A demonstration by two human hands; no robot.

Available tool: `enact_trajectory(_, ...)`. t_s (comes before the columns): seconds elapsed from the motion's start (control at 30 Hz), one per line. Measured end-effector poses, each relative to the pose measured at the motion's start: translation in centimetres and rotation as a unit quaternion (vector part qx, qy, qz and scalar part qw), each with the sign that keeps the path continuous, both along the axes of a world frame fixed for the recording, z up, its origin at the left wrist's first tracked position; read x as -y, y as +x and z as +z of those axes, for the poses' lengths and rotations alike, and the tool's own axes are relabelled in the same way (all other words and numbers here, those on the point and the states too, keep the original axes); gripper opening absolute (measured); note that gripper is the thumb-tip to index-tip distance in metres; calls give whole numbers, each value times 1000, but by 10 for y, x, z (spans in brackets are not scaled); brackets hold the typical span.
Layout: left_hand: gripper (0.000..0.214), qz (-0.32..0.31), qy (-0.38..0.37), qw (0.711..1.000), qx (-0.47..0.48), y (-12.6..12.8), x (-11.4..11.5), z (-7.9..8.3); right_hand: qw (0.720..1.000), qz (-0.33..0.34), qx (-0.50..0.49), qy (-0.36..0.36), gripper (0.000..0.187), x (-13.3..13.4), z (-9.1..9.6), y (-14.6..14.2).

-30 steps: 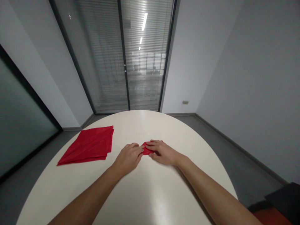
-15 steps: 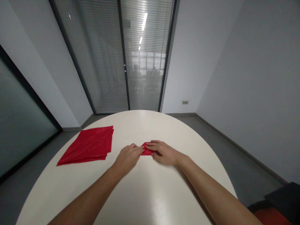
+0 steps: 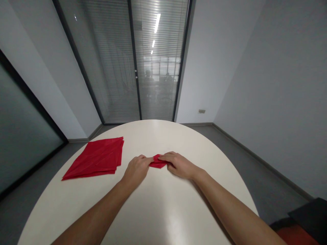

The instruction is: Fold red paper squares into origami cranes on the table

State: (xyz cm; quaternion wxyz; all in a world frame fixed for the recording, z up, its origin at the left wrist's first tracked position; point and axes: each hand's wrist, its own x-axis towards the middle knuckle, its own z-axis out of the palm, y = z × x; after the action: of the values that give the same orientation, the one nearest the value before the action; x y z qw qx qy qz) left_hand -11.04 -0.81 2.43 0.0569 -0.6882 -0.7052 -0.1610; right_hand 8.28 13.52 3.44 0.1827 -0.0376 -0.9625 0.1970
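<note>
A small folded piece of red paper (image 3: 158, 164) lies near the middle of the white table, between my two hands. My left hand (image 3: 138, 167) pinches its left end, thumb and fingers pressed together at the edge. From the other side my right hand (image 3: 178, 164) holds the right end, its fingers reaching over the top and the thumb tucked at the near side. Fingers cover both ends of the folded paper. To the left of my left hand lies a stack of larger red sheets (image 3: 97, 158), creased and slightly fanned at the right edge.
The round white table (image 3: 143, 211) curves away in front of me. Beyond it stand a glass partition with blinds (image 3: 158, 88) and a pale wall with a socket plate (image 3: 201, 111). A dark and red object (image 3: 310, 217), partly cut off, is at the lower right.
My left hand has shifted slightly left along the paper. The folded paper's near edge, straight before, now shows a pointed outline with a crease across it.
</note>
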Motion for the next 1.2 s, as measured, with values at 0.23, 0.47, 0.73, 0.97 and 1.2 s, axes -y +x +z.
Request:
enact_trajectory(0.23,33,-40,34,998,18,1,3,2,1000,-13,-2,-4,44,-4,-2,0)
enact_trajectory(0.47,31,2,21,1000,-5,-5,-2,-4,998,-65,12,-23,33,-3,-1,3)
enact_trajectory(0.73,25,47,28,998,11,-9,-3,-5,995,-89,20,-43,29,-3,1,5)
enact_trajectory(0.97,24,48,115,988,92,-8,-3,-7,965,-147,-64,-207,22,-8,1,0)
enact_trajectory(1.2,28,61,103,970,213,-4,-6,-11,930,-177,-105,-305,24,-16,-11,-8)
